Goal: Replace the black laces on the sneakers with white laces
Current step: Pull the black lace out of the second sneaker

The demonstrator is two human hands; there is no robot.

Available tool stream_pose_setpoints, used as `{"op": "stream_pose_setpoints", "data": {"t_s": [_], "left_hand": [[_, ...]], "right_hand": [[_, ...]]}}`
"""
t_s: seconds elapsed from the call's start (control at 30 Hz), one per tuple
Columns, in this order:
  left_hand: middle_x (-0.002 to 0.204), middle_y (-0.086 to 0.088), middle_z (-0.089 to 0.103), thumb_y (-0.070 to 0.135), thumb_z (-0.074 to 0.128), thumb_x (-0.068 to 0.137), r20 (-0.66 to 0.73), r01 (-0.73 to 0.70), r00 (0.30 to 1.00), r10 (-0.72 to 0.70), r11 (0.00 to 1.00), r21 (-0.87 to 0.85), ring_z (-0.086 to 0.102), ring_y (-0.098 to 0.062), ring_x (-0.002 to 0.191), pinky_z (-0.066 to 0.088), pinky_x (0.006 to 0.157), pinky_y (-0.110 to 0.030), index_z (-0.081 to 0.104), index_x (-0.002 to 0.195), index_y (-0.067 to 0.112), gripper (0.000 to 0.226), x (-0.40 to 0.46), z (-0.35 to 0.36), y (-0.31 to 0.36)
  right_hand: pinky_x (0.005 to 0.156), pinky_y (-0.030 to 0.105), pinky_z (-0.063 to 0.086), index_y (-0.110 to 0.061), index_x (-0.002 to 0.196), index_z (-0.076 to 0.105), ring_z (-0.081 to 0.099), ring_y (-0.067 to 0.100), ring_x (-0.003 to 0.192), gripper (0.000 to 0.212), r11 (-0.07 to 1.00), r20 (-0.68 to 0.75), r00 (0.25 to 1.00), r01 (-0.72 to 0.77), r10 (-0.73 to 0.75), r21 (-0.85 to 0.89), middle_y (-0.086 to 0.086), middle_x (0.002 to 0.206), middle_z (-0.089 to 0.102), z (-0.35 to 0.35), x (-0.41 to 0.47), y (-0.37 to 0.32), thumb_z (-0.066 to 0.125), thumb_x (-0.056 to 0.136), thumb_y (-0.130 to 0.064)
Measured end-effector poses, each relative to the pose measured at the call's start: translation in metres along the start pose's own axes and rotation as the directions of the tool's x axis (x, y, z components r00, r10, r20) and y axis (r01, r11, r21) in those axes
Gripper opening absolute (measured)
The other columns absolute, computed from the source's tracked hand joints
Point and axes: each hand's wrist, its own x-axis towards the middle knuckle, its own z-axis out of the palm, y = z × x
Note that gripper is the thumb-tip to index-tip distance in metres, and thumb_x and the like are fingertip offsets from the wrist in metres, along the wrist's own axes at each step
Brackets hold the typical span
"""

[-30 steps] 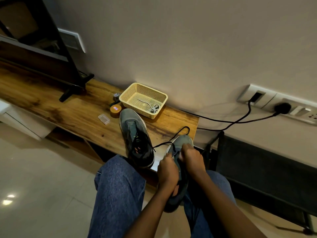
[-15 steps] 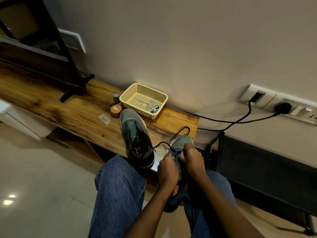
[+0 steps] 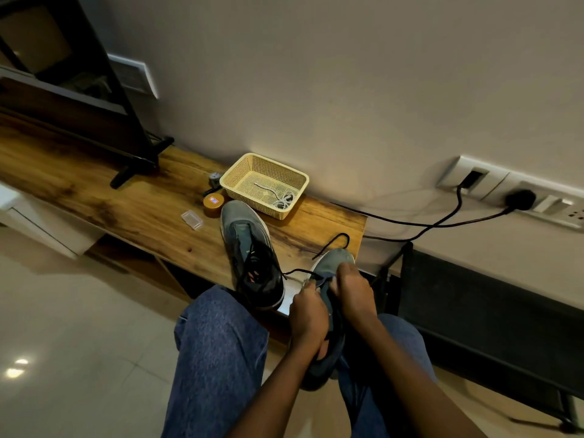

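A grey sneaker point(image 3: 335, 263) lies on my lap with its toe over the table's edge. My left hand point(image 3: 308, 314) grips its left side near the eyelets. My right hand point(image 3: 354, 292) pinches its black lace point(image 3: 331, 245), whose loose ends loop past the toe and trail left. A second grey sneaker point(image 3: 249, 254), still laced in black, stands on the wooden table point(image 3: 126, 210). White laces point(image 3: 278, 197) lie coiled in the yellow basket point(image 3: 237, 172) by the wall.
An orange tin point(image 3: 213, 203), a small clear plastic box point(image 3: 191, 219) and a small metal object point(image 3: 214, 178) sit left of the basket. A black TV stand foot point(image 3: 132, 170) is further left. Black cables point(image 3: 442, 222) run to wall sockets at right.
The black lace's loose loop has shifted a little over the toe as my right hand works at it. Both hands stay on the sneaker in nearly the same place.
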Motion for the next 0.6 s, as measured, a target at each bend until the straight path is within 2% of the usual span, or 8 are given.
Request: {"op": "stream_pose_setpoints", "data": {"t_s": [0.07,0.1,0.17,0.3,0.43,0.5,0.57,0.6], "left_hand": [[0.113,-0.014,0.065,0.017,0.036,0.102,0.003,-0.017,1.0,0.017,0.999,0.043,0.059,-0.032,0.104,0.044,0.079,-0.037,0.054,0.125,0.013,0.03,0.0,0.0,0.001],[0.114,-0.014,0.064,0.017,0.035,0.103,0.002,-0.019,1.0,0.019,0.998,0.059,0.059,-0.032,0.105,0.044,0.079,-0.036,0.053,0.127,0.012,0.031,0.0,-0.001,0.002],[0.114,-0.014,0.065,0.017,0.036,0.102,0.001,-0.017,1.0,0.017,0.998,0.06,0.059,-0.031,0.105,0.044,0.078,-0.036,0.054,0.127,0.012,0.031,0.001,-0.001,0.002],[0.113,-0.013,0.065,0.018,0.036,0.102,0.019,-0.002,1.0,0.002,1.0,0.021,0.059,-0.031,0.104,0.045,0.079,-0.037,0.055,0.126,0.015,0.031,0.002,0.0,0.001],[0.116,-0.013,0.064,0.016,0.035,0.102,0.015,-0.002,1.0,0.001,0.999,0.042,0.058,-0.031,0.107,0.044,0.082,-0.037,0.052,0.131,0.014,0.034,0.002,-0.001,0.001],[0.116,-0.013,0.065,0.016,0.036,0.102,0.014,0.019,1.0,-0.019,1.0,-0.001,0.059,-0.031,0.107,0.045,0.082,-0.037,0.053,0.129,0.015,0.032,0.001,-0.002,0.001],[0.117,-0.013,0.064,0.017,0.036,0.102,0.011,0.018,1.0,-0.018,1.0,-0.014,0.058,-0.031,0.107,0.045,0.083,-0.037,0.053,0.129,0.015,0.032,0.0,0.0,0.002],[0.118,-0.013,0.063,0.018,0.035,0.102,0.007,0.007,1.0,-0.007,1.0,-0.002,0.058,-0.031,0.108,0.045,0.083,-0.037,0.053,0.13,0.014,0.033,0.0,0.0,0.002]], "right_hand": [[0.062,0.038,0.034,-0.007,0.089,0.045,0.051,0.031,0.077,0.009,0.964,-0.082,0.989,-0.098,0.122,0.247,0.021,0.097,0.054,0.003,-0.006,0.004,0.047,0.094,-0.013],[0.063,0.039,0.037,-0.009,0.086,0.043,0.05,0.029,0.076,0.01,0.94,-0.101,0.98,-0.131,0.171,0.314,0.019,0.094,0.054,0.003,-0.008,0.005,0.048,0.093,-0.013],[0.065,0.037,0.039,-0.01,0.088,0.043,0.054,0.03,0.079,0.011,0.94,-0.097,0.981,-0.13,0.168,0.315,0.014,0.093,0.055,0.0,-0.008,0.004,0.05,0.094,-0.016],[0.063,0.032,0.035,-0.01,0.108,0.048,0.057,0.032,0.098,0.022,0.997,0.064,0.997,0.039,-0.035,-0.073,0.009,0.112,0.052,-0.005,-0.001,0.0,0.055,0.093,-0.023],[0.063,0.033,0.032,-0.006,0.111,0.049,0.056,0.033,0.101,0.017,0.96,0.108,0.99,0.118,-0.093,-0.253,0.013,0.116,0.052,-0.005,0.003,-0.008,0.044,0.097,-0.014],[0.061,0.035,0.032,-0.004,0.107,0.047,0.057,0.037,0.095,0.014,0.98,0.082,0.995,0.076,-0.062,-0.184,0.017,0.113,0.052,-0.002,0.003,-0.007,0.042,0.096,-0.011],[0.059,0.038,0.031,-0.009,0.091,0.042,0.055,0.036,0.081,0.002,0.997,-0.014,0.999,-0.05,0.051,0.061,0.018,0.098,0.053,0.003,-0.001,-0.002,0.043,0.092,-0.01],[0.059,0.037,0.032,-0.011,0.086,0.039,0.052,0.033,0.076,0.007,0.972,-0.05,0.99,-0.118,0.131,0.206,0.016,0.09,0.052,0.005,-0.004,0.0,0.043,0.091,-0.012]]}}
